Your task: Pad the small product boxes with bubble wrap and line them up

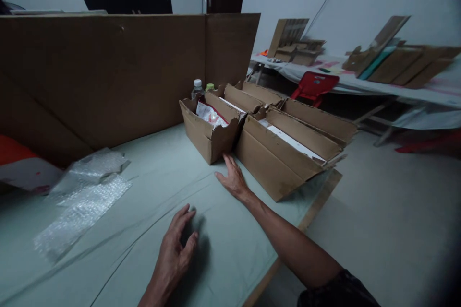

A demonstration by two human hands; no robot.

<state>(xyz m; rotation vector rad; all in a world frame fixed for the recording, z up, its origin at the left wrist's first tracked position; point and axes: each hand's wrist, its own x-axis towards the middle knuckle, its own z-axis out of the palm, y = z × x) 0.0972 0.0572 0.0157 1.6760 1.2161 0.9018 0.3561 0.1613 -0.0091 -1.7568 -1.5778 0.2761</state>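
Note:
My right hand reaches forward over the table, thumb apart from the fingers. Its fingertips are at the lower corner of a small cardboard box; whether they touch it I cannot tell. Nothing is in that hand. My left hand hovers above the table cover nearer to me, empty, with thumb and fingers apart. Inside the small box is a white and red packet. A bottle with a white cap and a green cap show behind its rim. Beside it stands a longer cardboard box with white items inside.
Bubble wrap lies at the left, near an orange and white bag. A tall cardboard panel stands along the back. The table's wooden edge runs along the right. Beyond are a red chair and another table with cardboard.

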